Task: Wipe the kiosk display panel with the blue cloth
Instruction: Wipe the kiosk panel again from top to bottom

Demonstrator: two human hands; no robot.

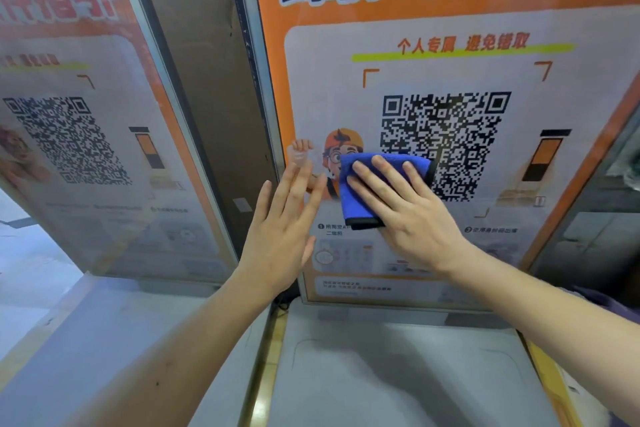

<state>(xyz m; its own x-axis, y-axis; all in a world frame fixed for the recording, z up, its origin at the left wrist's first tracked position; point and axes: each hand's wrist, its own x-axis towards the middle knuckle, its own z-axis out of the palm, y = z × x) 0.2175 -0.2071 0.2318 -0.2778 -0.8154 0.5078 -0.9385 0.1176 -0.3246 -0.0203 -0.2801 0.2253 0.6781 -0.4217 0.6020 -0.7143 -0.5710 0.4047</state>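
Observation:
The kiosk display panel (460, 55) stands upright in front of me, orange and white with a large QR code and a cartoon figure. A folded blue cloth (360, 198) with a dark edge lies flat against the panel, just left of the QR code. My right hand (405, 208) presses on the cloth with fingers spread, pinning it to the glass. My left hand (284, 229) is raised flat beside it, fingers together and extended, near the panel's left edge; it holds nothing.
A second, similar display panel (86, 149) stands angled at the left, with a brown backing board (207, 80) between the two. A grey cabinet top (398, 374) lies below the panels. Dark fittings sit at the far right edge.

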